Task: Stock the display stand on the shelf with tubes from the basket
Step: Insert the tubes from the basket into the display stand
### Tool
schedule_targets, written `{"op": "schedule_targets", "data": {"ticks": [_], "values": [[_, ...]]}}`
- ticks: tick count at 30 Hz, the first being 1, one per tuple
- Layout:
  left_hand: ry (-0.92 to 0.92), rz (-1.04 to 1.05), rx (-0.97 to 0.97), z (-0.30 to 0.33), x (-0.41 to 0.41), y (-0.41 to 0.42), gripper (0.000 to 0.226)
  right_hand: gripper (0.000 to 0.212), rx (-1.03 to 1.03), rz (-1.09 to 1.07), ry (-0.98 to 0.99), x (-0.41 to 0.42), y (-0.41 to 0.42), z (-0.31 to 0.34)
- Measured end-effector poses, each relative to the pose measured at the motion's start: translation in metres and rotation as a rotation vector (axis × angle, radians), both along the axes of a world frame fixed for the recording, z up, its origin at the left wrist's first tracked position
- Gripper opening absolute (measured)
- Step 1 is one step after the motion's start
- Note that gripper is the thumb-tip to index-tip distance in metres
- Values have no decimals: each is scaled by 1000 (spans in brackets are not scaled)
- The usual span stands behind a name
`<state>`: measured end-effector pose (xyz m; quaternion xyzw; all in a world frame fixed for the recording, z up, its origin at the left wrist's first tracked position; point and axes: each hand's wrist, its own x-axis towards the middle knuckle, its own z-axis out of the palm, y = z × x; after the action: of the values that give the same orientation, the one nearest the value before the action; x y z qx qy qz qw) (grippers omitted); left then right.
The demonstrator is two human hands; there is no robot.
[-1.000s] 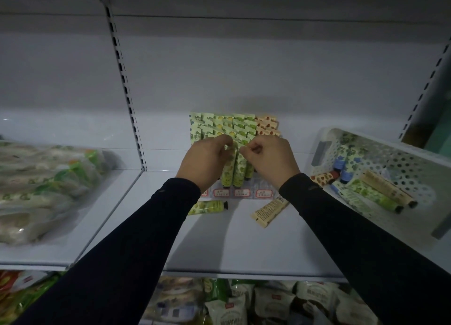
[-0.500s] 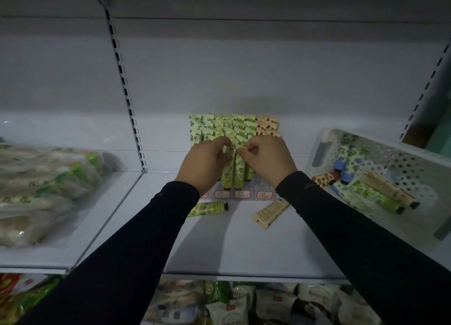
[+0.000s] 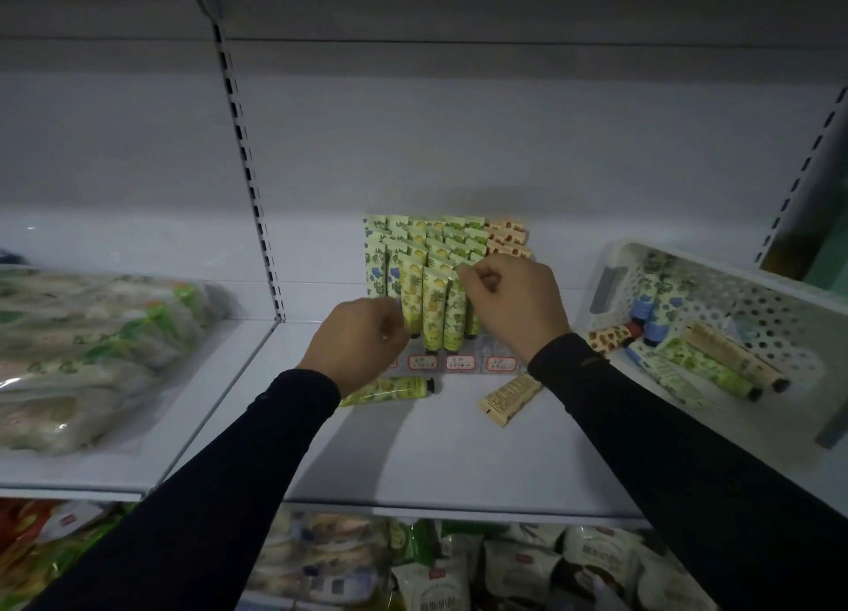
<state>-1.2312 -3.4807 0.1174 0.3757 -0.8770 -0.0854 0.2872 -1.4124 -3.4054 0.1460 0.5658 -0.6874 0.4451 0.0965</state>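
Right hand [image 3: 511, 301] is pinching the crimped top of a green tube [image 3: 455, 312] in the display stand [image 3: 459, 362] on the shelf [image 3: 440, 454], seating it in the front row. Left hand [image 3: 355, 342] is hovering loosely curled, holding nothing visible. Two tubes are lying loose before the stand; more are waiting in the basket [image 3: 780, 303]. Next move probably calls for fetching another tube.

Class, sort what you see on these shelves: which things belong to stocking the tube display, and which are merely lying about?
Part of the job:
display stand
basket
tubes in the basket
green tube and beige tube loose on the shelf
left hand
right hand

Lying about:
bagged goods, left shelf
packets on the lower shelf
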Motion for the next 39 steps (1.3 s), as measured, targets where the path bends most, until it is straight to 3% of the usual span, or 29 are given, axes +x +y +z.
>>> {"op": "schedule_targets", "data": {"ticks": [2, 4, 7, 11, 15, 18, 20, 23, 27, 31, 35, 39], "values": [[-269, -16, 106, -7, 12, -1, 22, 34, -57, -31, 26, 1, 5, -3], [-424, -49, 203, -15, 22, -1, 26, 31, -106, -60, 18, 1, 11, -7], [-394, -44, 219, -23, 31, 0, 26, 32, -126, -52, -24, 4, 19, -12], [-383, -65, 211, -26, 33, 4, 20, 29, 94, 176, -22, 17, 30, -28], [-176, -94, 462, -13, 32, 10, 22, 29, 358, 365, 158, 27, 34, -42], [48, -129, 622, 0, 30, 15, 18, 32, 413, 414, 227, 34, 35, -39], [140, -164, 654, 7, 29, 19, 26, 33, 433, 449, 163, 37, 36, -35], [298, -213, 707, 14, 29, 22, 44, 50, 490, 491, -142, 39, 36, -31], [438, -267, 800, 15, 26, 24, 36, 69, 481, 472, -237, 38, 35, -28], [452, -292, 832, 10, 26, 17, 53, 57, 496, 556, -330, 33, 37, -20], [432, -280, 816, 7, 24, 13, 30, 24, 313, 493, -353, 32, 35, -12], [509, -199, 736, -1, 24, 7, 12, 18, 222, 361, -203, 31, 29, -4]]}}
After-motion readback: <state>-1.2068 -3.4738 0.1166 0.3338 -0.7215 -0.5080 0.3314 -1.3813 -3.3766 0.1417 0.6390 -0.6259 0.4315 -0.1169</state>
